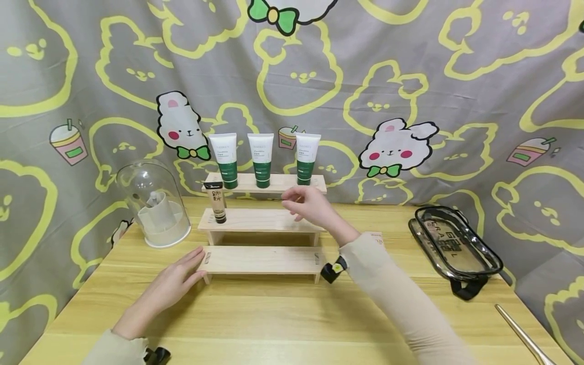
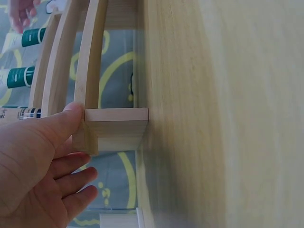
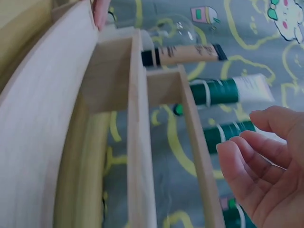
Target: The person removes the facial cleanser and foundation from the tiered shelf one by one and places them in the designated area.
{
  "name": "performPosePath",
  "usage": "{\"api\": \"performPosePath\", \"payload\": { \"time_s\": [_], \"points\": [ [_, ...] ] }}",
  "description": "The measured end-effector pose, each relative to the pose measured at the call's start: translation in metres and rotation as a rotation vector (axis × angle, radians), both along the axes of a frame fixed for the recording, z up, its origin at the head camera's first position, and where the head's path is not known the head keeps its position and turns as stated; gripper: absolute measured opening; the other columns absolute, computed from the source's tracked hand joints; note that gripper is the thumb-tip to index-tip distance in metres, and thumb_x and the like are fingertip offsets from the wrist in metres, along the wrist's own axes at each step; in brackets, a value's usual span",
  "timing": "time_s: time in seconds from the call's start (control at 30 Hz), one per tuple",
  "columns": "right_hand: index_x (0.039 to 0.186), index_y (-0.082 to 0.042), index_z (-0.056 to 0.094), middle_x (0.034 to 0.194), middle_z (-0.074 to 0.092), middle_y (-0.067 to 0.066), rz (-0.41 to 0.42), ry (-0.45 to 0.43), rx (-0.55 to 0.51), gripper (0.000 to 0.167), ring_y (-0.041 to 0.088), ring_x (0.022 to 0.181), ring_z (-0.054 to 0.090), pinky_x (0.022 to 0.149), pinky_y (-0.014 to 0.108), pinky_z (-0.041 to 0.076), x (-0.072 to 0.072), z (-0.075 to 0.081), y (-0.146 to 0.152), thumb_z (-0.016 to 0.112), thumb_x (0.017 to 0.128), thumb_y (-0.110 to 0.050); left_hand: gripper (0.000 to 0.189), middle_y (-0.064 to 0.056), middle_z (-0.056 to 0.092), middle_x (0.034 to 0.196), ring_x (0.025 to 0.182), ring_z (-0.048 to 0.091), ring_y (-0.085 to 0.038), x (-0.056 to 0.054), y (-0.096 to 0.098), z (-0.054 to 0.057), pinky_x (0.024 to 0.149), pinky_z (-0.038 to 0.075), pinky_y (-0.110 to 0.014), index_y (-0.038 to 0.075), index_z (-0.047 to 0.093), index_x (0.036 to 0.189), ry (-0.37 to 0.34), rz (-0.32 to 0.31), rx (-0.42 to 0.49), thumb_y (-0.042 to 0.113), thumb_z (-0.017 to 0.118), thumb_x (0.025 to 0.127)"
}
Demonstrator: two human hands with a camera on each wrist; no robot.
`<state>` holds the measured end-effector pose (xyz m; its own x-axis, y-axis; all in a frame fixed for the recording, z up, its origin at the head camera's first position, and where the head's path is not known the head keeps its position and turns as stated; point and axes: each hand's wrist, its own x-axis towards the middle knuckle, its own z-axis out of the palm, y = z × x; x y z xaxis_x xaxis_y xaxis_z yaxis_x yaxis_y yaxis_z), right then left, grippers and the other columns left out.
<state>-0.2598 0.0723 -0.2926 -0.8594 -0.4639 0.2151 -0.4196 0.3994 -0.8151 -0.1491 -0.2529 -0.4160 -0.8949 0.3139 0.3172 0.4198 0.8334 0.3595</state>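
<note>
A three-step wooden shelf [image 1: 262, 258] stands on the table. Its left front end is held by my left hand [image 1: 173, 281], thumb at the lowest step's edge and other fingers beside it [image 2: 38, 166]. My right hand [image 1: 310, 205] hovers over the right of the middle step, fingers loosely bent and holding nothing; in the right wrist view the palm [image 3: 266, 161] is bare. Along the top step stand three white-and-green squeeze tubes, the left [image 1: 226, 162], the middle [image 1: 262, 162] and the right [image 1: 307, 159]. A small beige tube [image 1: 216, 203] with black ends stands on the middle step's left.
Left of the shelf is a clear dome [image 1: 152, 203] over a white divided holder [image 1: 159, 215]. A transparent black-edged pouch [image 1: 456, 243] lies at the right. A slim gold-coloured stick [image 1: 522, 332] lies near the table's right edge. A patterned curtain [image 1: 392, 30] hangs behind.
</note>
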Motion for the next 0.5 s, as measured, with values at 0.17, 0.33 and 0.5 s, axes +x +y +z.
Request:
{"api": "performPosePath", "payload": {
  "time_s": [0.17,0.33,0.5],
  "points": [
    [0.103,0.0,0.064,0.086,0.063,0.009,0.037,-0.016,-0.016,0.019,0.018,0.07,0.059,0.054,0.028,0.055,-0.003,-0.006,-0.032,0.063,0.088,-0.012,0.049,-0.025,0.04,0.135,0.12,0.041,-0.042,0.0,0.0,0.0,0.097,0.034,-0.055,-0.009,0.047,0.128,0.0,-0.002,0.001,0.018,0.061,0.089],
    [0.103,0.001,0.063,0.084,0.06,0.008,0.059,-0.043,-0.066,0.018,0.017,0.069,0.058,0.054,0.028,0.055,-0.007,-0.013,-0.059,0.063,0.088,-0.009,0.049,-0.025,0.04,0.135,0.12,0.041,-0.041,0.0,0.0,-0.001,0.097,0.034,-0.055,-0.009,0.047,0.128,0.003,-0.001,0.007,0.017,0.062,0.089],
    [0.105,0.003,0.062,0.085,0.059,0.008,0.061,-0.102,-0.124,0.021,0.02,0.069,0.059,0.054,0.029,0.056,-0.009,-0.022,-0.082,0.064,0.087,-0.007,0.049,-0.025,0.04,0.135,0.12,0.041,-0.042,0.0,0.0,-0.001,0.097,0.034,-0.055,-0.009,0.047,0.128,0.01,-0.001,0.006,0.017,0.062,0.089]
  ]
}}
